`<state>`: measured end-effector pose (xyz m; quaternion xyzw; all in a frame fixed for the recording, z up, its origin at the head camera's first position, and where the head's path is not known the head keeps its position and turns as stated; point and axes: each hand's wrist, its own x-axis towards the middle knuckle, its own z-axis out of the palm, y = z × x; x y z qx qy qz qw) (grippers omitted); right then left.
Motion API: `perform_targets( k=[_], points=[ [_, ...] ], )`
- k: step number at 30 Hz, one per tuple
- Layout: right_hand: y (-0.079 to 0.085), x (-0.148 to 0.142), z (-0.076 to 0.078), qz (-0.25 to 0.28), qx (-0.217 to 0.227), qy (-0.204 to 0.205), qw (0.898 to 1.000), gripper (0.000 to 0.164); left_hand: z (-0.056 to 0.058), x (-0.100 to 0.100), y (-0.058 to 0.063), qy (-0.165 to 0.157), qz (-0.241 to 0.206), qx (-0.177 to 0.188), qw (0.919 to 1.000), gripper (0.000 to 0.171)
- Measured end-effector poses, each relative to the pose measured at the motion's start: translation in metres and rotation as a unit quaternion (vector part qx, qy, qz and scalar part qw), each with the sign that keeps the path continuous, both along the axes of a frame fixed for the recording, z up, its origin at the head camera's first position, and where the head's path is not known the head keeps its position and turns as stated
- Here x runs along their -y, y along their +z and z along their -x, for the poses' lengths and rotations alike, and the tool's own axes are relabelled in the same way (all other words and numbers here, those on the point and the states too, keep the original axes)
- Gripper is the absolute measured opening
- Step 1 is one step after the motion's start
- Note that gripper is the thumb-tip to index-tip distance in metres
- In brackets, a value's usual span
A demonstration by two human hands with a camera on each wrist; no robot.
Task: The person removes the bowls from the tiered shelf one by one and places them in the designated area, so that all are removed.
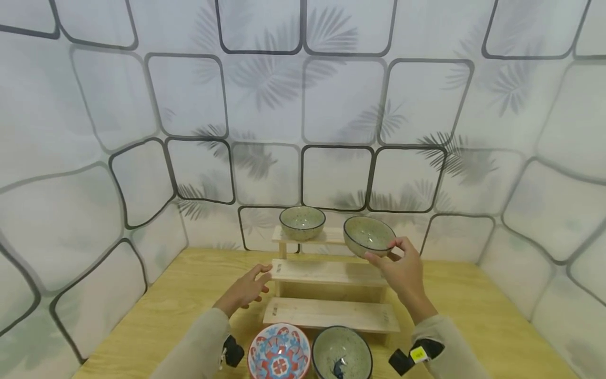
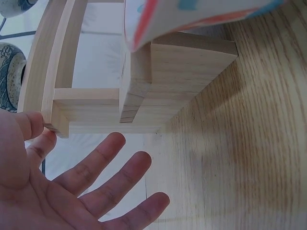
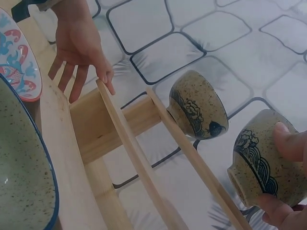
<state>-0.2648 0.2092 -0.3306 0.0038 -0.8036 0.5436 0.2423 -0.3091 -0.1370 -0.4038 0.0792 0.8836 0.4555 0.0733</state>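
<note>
My right hand (image 1: 403, 267) grips a speckled green bowl (image 1: 365, 238) by its right side, thumb and fingers at the rim. The bowl is slightly tilted over the right part of the top shelf; dark flower and wave drawings show on its outside (image 3: 261, 165) in the right wrist view. A similar speckled bowl (image 1: 302, 223) sits upright on the top shelf's left end. With thumb and index finger, my left hand (image 1: 246, 288) pinches the left end of the middle shelf of a three-step wooden stand (image 1: 331, 315); its other fingers spread out below.
In front of the stand are a red, blue and white patterned bowl (image 1: 279, 352) and, close beside it, another speckled green bowl (image 1: 342, 355). The stand rests on a wood-grain table (image 1: 189, 316). A patterned cloth wall (image 1: 265, 116) rises behind and at both sides.
</note>
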Motion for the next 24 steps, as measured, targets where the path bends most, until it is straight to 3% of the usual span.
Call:
perform_targets(
  k=[13, 24],
  points=[
    [-0.004, -0.004, -0.034, -0.005, -0.001, 0.038, 0.999, 0.048, -0.001, -0.002, 0.001, 0.006, -0.001, -0.004, 1.0000, 0.046],
    [-0.016, -0.016, -0.053, -0.032, -0.011, 0.034, 0.999, 0.048, -0.002, -0.002, 0.001, 0.005, -0.007, -0.015, 0.9999, 0.044]
  ],
)
